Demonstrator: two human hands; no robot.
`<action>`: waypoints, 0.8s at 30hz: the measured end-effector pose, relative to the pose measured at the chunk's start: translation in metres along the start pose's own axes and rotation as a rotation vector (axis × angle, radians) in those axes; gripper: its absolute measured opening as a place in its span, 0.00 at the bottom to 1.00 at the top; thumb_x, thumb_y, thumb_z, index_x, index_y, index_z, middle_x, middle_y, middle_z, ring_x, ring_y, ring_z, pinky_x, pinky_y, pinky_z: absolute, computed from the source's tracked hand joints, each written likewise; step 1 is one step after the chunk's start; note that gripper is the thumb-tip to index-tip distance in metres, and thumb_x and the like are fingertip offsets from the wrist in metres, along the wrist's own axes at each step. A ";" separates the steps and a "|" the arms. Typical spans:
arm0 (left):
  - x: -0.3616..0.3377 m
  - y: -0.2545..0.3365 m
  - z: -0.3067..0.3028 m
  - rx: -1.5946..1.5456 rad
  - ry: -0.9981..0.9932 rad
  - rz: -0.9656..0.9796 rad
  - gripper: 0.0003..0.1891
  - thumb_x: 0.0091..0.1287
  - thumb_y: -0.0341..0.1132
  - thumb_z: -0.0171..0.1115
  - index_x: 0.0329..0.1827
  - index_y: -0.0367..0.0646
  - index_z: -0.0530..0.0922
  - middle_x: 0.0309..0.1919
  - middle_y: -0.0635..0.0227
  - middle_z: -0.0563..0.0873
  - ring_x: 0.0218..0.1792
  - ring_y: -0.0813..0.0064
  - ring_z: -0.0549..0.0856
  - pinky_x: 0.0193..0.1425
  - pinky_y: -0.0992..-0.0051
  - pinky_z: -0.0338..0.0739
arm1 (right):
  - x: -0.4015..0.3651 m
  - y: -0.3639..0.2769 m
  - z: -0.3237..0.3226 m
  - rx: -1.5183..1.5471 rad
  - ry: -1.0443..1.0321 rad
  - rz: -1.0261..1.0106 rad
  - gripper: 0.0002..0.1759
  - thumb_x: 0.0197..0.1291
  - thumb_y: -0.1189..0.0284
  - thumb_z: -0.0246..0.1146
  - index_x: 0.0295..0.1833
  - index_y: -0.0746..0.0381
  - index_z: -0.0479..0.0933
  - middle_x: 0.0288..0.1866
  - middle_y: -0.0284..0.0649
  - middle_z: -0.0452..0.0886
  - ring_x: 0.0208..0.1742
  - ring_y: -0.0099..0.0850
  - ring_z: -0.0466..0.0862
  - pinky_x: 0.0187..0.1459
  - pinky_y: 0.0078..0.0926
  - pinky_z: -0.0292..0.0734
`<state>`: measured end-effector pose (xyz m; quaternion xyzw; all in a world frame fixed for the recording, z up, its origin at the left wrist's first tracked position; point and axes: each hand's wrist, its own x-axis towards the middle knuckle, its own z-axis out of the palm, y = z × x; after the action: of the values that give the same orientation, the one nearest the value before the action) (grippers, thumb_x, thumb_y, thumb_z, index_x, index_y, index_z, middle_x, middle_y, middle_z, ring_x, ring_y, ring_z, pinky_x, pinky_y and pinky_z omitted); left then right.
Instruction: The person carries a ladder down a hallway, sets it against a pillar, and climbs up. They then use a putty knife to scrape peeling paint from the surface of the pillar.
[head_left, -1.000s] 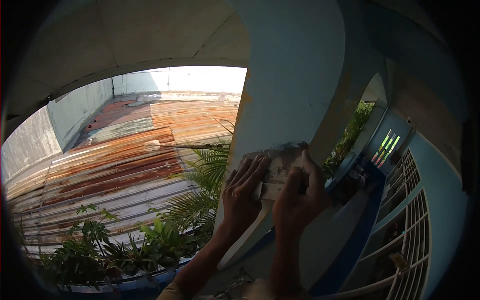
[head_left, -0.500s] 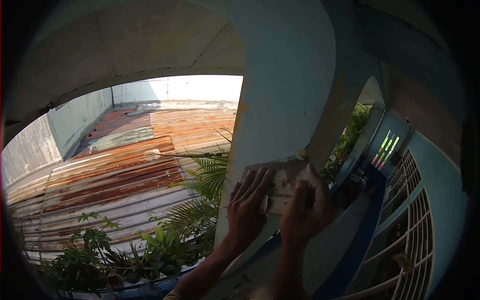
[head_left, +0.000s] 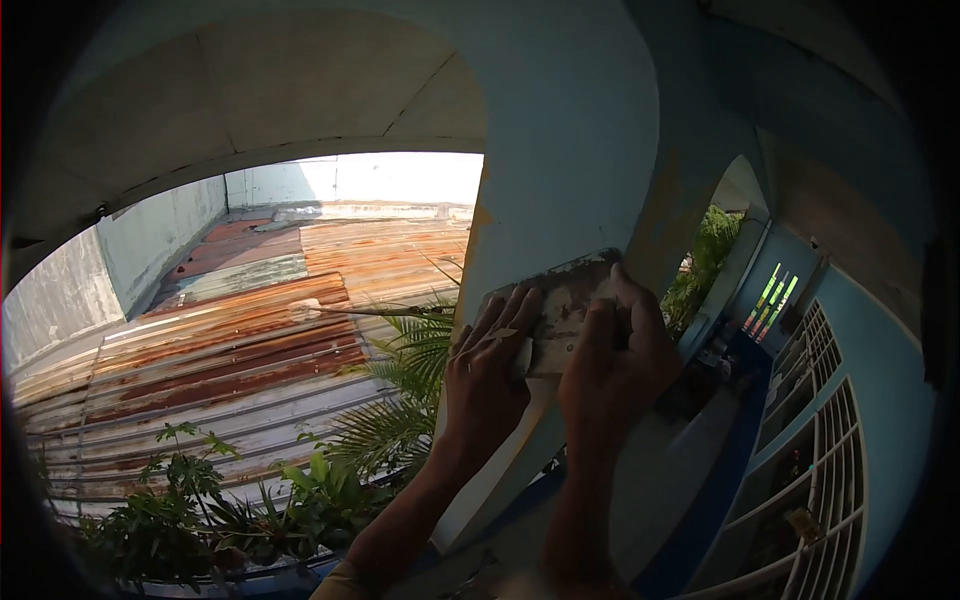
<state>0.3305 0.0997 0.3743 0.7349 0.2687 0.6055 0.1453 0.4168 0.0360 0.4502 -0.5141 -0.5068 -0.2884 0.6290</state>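
A wide flat scraper (head_left: 566, 312), its worn metal face smeared with pale residue, lies against the light blue pillar (head_left: 565, 170) and tilts up toward the right. My right hand (head_left: 622, 350) grips its right side, thumb across the face. My left hand (head_left: 488, 375) presses its fingers over the left end; that thumb is mostly hidden. A pale thin flake (head_left: 500, 338) rests across the left fingers, and another light piece (head_left: 524, 358) shows beside them. The pillar's edges have yellowish patches where the blue coating is gone.
Beyond the opening on the left lies a rusty corrugated roof (head_left: 290, 330), with palm fronds (head_left: 405, 400) and leafy plants (head_left: 200, 510) along the ledge. On the right a corridor recedes past a wall with white grilles (head_left: 835, 470).
Both hands and the scraper have slid up the pillar. The scraper's right end has risen more, so it tilts more steeply. A pale flake now shows across my left fingers.
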 end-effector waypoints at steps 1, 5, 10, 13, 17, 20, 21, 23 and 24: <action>-0.015 -0.001 0.003 -0.014 -0.005 -0.010 0.37 0.60 0.19 0.57 0.77 0.53 0.75 0.74 0.61 0.79 0.76 0.48 0.73 0.78 0.50 0.68 | -0.012 -0.002 -0.007 0.026 -0.017 0.078 0.16 0.69 0.78 0.61 0.57 0.75 0.83 0.30 0.43 0.85 0.28 0.19 0.80 0.30 0.24 0.74; -0.023 -0.004 0.011 -0.034 0.039 -0.009 0.34 0.63 0.19 0.56 0.76 0.52 0.77 0.72 0.60 0.81 0.75 0.48 0.75 0.77 0.53 0.72 | -0.023 0.003 -0.009 0.064 -0.020 0.061 0.15 0.69 0.78 0.59 0.56 0.74 0.84 0.43 0.52 0.90 0.37 0.28 0.90 0.39 0.28 0.84; -0.025 0.005 0.002 -0.003 -0.004 -0.034 0.33 0.65 0.21 0.58 0.75 0.52 0.77 0.72 0.58 0.80 0.75 0.47 0.75 0.77 0.54 0.73 | -0.017 -0.005 -0.013 0.050 -0.112 0.161 0.15 0.68 0.79 0.59 0.55 0.74 0.84 0.47 0.56 0.90 0.43 0.38 0.92 0.44 0.34 0.86; -0.021 0.003 0.005 -0.021 0.014 -0.034 0.33 0.64 0.20 0.58 0.75 0.52 0.77 0.72 0.58 0.80 0.75 0.46 0.75 0.76 0.53 0.73 | -0.019 -0.005 -0.010 0.041 -0.034 0.033 0.15 0.66 0.79 0.59 0.54 0.75 0.84 0.44 0.57 0.90 0.40 0.39 0.92 0.42 0.35 0.86; 0.000 -0.001 0.002 -0.055 0.033 -0.042 0.35 0.62 0.19 0.56 0.75 0.52 0.77 0.71 0.56 0.81 0.74 0.43 0.75 0.74 0.52 0.75 | 0.007 -0.006 0.005 -0.084 -0.095 0.037 0.16 0.66 0.78 0.58 0.53 0.75 0.84 0.43 0.57 0.90 0.39 0.42 0.92 0.42 0.36 0.86; -0.028 0.008 0.001 -0.037 -0.029 -0.091 0.34 0.62 0.19 0.57 0.75 0.51 0.77 0.71 0.57 0.81 0.73 0.44 0.76 0.75 0.53 0.75 | -0.016 -0.007 -0.013 -0.061 -0.110 0.091 0.16 0.65 0.78 0.58 0.53 0.74 0.84 0.41 0.56 0.90 0.38 0.42 0.92 0.42 0.36 0.85; -0.032 0.013 0.002 -0.023 0.001 -0.053 0.34 0.63 0.19 0.56 0.75 0.50 0.77 0.71 0.57 0.81 0.73 0.45 0.76 0.75 0.54 0.75 | -0.020 -0.010 -0.016 0.006 -0.093 0.115 0.17 0.65 0.78 0.57 0.53 0.75 0.84 0.41 0.55 0.90 0.38 0.42 0.92 0.42 0.36 0.85; -0.021 0.002 0.004 -0.038 0.014 -0.044 0.33 0.63 0.19 0.55 0.75 0.50 0.77 0.71 0.57 0.81 0.73 0.45 0.76 0.75 0.54 0.75 | -0.016 -0.003 -0.006 -0.022 -0.087 0.096 0.17 0.65 0.78 0.57 0.53 0.75 0.84 0.41 0.55 0.90 0.38 0.41 0.92 0.43 0.36 0.86; -0.016 -0.002 0.004 -0.052 0.013 -0.045 0.33 0.64 0.20 0.55 0.75 0.50 0.77 0.71 0.57 0.81 0.73 0.45 0.77 0.75 0.53 0.75 | -0.013 -0.002 -0.003 -0.058 -0.087 0.093 0.17 0.65 0.78 0.57 0.53 0.75 0.84 0.41 0.54 0.90 0.39 0.40 0.92 0.43 0.36 0.86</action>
<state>0.3318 0.0928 0.3588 0.7206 0.2704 0.6136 0.1762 0.4115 0.0306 0.4394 -0.5672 -0.5005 -0.2509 0.6040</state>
